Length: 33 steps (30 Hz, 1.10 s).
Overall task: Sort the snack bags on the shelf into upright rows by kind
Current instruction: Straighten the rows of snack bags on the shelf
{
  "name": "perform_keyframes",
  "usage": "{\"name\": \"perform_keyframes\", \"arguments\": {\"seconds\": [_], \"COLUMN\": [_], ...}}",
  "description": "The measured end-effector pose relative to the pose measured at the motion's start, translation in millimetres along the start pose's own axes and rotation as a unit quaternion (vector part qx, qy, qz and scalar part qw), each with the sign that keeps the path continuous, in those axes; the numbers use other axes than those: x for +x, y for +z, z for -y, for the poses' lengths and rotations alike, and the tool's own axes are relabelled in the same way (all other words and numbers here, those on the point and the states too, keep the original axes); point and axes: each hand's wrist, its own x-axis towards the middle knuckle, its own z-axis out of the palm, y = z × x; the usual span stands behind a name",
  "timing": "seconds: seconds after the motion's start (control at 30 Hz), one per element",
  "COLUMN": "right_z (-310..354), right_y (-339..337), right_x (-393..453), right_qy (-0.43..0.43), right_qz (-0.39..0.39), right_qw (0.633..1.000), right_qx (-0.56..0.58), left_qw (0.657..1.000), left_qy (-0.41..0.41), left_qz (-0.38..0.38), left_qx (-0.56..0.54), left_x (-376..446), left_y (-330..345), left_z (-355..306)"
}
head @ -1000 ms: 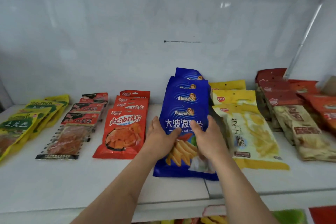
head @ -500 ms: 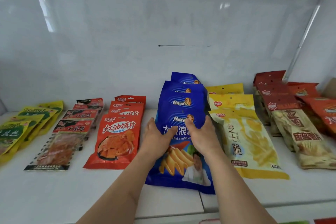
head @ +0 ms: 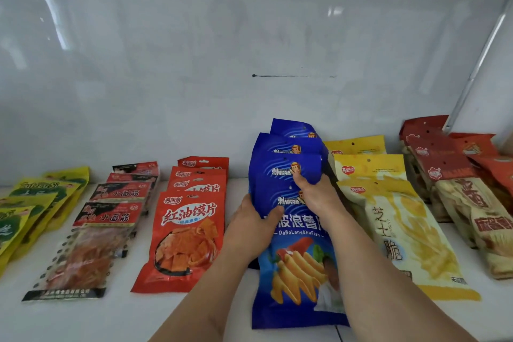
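Note:
A row of several blue chip bags (head: 294, 264) lies overlapping at the shelf's middle, leaning back toward the wall. My left hand (head: 251, 226) grips the front blue bag's left edge, thumb across its face. My right hand (head: 316, 197) reaches further back and holds the right side of a blue bag (head: 283, 168) behind the front one. Left of them lie red bags (head: 184, 236), clear strip-snack packs (head: 91, 247) and yellow-green bags (head: 25, 214). Right of them lie yellow-white bags (head: 402, 233) and dark red and beige bags (head: 472, 208).
All rows rest on a white shelf (head: 144, 316) against a glossy white back wall (head: 222, 64). A metal upright (head: 480, 64) runs along the right corner. A seam in the shelf board (head: 340, 334) shows near the front edge.
Both hands have moved up the blue row; my right hand went further back onto a rear bag. The view has shifted down and closer to the shelf.

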Motion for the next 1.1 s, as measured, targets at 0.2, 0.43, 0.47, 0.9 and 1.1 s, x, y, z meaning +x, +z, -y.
{"name": "perform_keyframes", "arguments": {"seconds": [0.2,0.43,0.47,0.9,1.1], "right_z": [2,17,17,10,14], "right_y": [6,2,1,-3,-1], "right_x": [1,11,11,16,19], "right_qy": [-0.019,-0.014,-0.012,0.027,0.002], "right_qz": [0.028,0.010,0.020,0.089,-0.003], "right_qw": [0.998,1.000,1.000,0.993,0.985], "right_qx": [-0.049,0.005,0.012,-0.077,-0.172], "left_qw": [0.999,0.998,0.998,0.997,0.998], "left_qy": [0.015,0.024,0.025,0.029,0.002], "left_qz": [-0.040,-0.051,-0.051,-0.060,-0.053], "left_qx": [0.028,0.002,0.000,0.038,-0.022], "left_x": [-9,-14,-16,-25,-25], "left_y": [-3,-2,-2,-1,-3], "left_z": [6,4,2,-8,-16]}}
